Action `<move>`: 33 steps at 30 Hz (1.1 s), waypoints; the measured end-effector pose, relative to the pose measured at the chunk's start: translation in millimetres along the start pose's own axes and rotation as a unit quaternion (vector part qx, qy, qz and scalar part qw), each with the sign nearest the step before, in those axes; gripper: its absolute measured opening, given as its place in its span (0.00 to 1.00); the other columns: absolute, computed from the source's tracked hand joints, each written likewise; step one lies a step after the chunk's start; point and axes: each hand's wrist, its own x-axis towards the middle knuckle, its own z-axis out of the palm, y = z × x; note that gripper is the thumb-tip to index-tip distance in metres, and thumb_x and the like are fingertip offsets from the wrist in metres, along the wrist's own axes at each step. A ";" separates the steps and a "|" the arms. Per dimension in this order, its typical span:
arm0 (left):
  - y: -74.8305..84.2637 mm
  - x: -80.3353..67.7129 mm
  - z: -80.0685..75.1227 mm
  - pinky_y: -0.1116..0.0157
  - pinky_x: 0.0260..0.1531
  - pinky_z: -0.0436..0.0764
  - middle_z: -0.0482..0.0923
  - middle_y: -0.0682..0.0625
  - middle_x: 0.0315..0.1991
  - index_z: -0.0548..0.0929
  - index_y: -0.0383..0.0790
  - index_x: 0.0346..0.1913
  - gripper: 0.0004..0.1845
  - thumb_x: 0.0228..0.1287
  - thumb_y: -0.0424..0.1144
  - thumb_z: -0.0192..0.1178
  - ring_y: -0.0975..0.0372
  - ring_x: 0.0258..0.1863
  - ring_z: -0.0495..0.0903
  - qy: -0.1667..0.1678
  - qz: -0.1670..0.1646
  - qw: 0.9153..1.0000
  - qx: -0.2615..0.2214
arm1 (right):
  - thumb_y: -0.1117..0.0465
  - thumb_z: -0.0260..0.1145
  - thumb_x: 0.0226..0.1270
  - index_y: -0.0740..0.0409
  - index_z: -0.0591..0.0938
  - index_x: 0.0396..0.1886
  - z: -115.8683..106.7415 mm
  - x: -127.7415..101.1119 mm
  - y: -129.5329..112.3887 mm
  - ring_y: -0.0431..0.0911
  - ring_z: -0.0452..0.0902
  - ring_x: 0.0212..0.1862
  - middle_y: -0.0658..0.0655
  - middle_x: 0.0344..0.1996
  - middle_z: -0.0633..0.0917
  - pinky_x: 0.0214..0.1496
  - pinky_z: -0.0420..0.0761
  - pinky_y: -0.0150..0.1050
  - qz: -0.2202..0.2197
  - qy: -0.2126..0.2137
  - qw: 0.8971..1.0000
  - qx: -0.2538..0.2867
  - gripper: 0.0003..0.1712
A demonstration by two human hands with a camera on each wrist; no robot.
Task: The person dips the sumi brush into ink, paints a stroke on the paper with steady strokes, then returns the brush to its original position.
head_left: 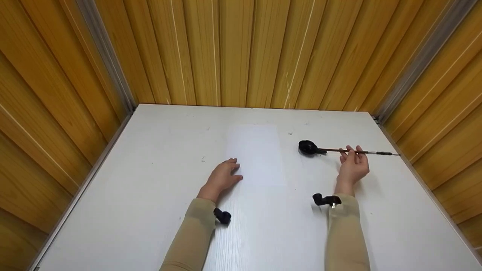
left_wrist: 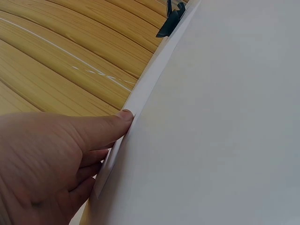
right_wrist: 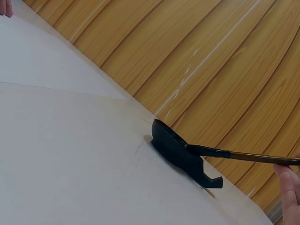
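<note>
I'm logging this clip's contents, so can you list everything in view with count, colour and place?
ladle: one, black bowl with a thin brown handle, lying on the table's far right.
table: one, white, filling the booth floor.
wall panels: yellow-brown wood, on three sides.
wrist cameras: two, black, one on each sleeve.
left hand: one, resting flat on the table, left of centre.
right hand: one, fingers at the ladle handle; whether they grip it is unclear.
</note>
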 end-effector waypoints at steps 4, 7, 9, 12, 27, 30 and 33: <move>2.7 0.7 0.1 0.53 0.82 0.62 0.68 0.45 0.77 0.78 0.36 0.68 0.28 0.69 0.42 0.68 0.50 0.80 0.62 -0.003 -0.021 1.000 -0.005 | 0.67 0.63 0.75 0.58 0.82 0.56 -1.2 2.8 -0.9 0.43 0.92 0.39 0.52 0.40 0.91 0.39 0.90 0.29 0.001 0.004 1.000 0.003 0.13; 4.1 1.0 0.4 0.53 0.83 0.61 0.67 0.46 0.78 0.78 0.37 0.68 0.28 0.68 0.43 0.69 0.51 0.80 0.62 -0.004 -0.033 0.999 -0.008 | 0.66 0.63 0.75 0.57 0.82 0.55 -0.8 3.7 -3.3 0.44 0.92 0.41 0.55 0.43 0.91 0.41 0.90 0.29 -0.001 0.009 1.000 0.012 0.12; 4.4 1.4 0.5 0.53 0.83 0.61 0.67 0.47 0.78 0.78 0.38 0.68 0.28 0.68 0.43 0.69 0.51 0.80 0.61 -0.004 -0.035 0.999 -0.008 | 0.66 0.64 0.75 0.56 0.82 0.53 -0.2 3.6 -5.3 0.45 0.92 0.41 0.56 0.44 0.91 0.41 0.90 0.29 -0.002 0.016 1.000 0.020 0.10; 4.5 1.7 0.3 0.54 0.83 0.61 0.67 0.46 0.77 0.78 0.37 0.68 0.28 0.68 0.42 0.69 0.51 0.80 0.62 -0.003 -0.033 0.999 -0.006 | 0.66 0.66 0.73 0.56 0.82 0.49 0.4 1.8 -7.8 0.44 0.92 0.39 0.55 0.41 0.91 0.38 0.89 0.29 -0.006 0.027 0.999 0.026 0.08; 3.0 1.5 0.1 0.53 0.82 0.63 0.69 0.43 0.76 0.79 0.35 0.67 0.27 0.68 0.41 0.69 0.49 0.79 0.63 -0.002 -0.007 1.000 0.003 | 0.67 0.70 0.69 0.57 0.79 0.39 1.5 0.0 -0.5 0.42 0.89 0.27 0.51 0.31 0.88 0.28 0.87 0.26 -0.018 0.043 0.999 0.011 0.06; 3.0 1.2 0.4 0.53 0.82 0.63 0.68 0.44 0.77 0.79 0.35 0.67 0.27 0.69 0.42 0.69 0.49 0.79 0.63 -0.003 -0.008 1.000 0.000 | 0.66 0.70 0.69 0.55 0.79 0.39 0.5 1.7 2.9 0.42 0.89 0.27 0.49 0.30 0.88 0.27 0.87 0.26 -0.020 0.044 0.999 -0.002 0.07; 2.9 0.9 0.1 0.53 0.82 0.63 0.68 0.43 0.77 0.79 0.34 0.67 0.27 0.69 0.42 0.68 0.49 0.80 0.63 -0.005 -0.006 1.000 -0.003 | 0.66 0.71 0.68 0.56 0.79 0.38 -0.2 1.0 3.7 0.43 0.89 0.26 0.49 0.30 0.88 0.26 0.86 0.27 -0.021 0.044 0.999 0.001 0.07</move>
